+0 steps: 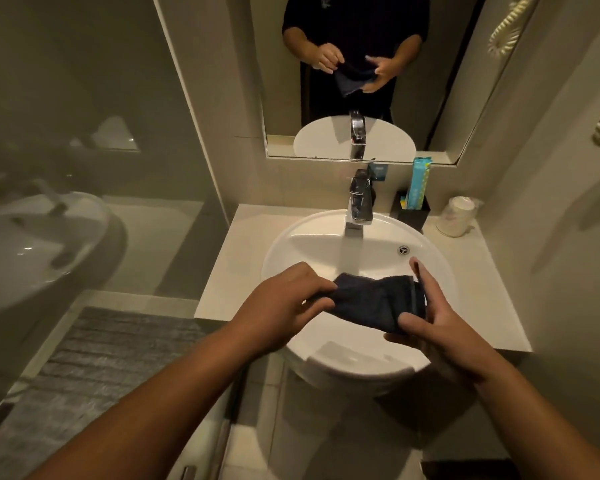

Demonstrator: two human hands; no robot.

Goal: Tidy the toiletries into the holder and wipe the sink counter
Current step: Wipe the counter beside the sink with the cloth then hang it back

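A dark blue cloth (374, 301) hangs stretched between both hands above the white round sink (326, 244). My left hand (284, 306) pinches its left end with closed fingers. My right hand (430, 317) holds the right end, thumb on the cloth and fingers extended. A black holder (413, 214) stands at the back right of the counter (243, 258), with a light blue tube or packet (418, 183) upright in it. The cloth and hands are above the basin's front half.
A chrome tap (359, 202) rises at the back of the sink. A wrapped stack of white cups (456, 216) sits right of the holder. The mirror (361, 74) hangs above. A glass panel is at left, a grey mat (94, 368) on the floor.
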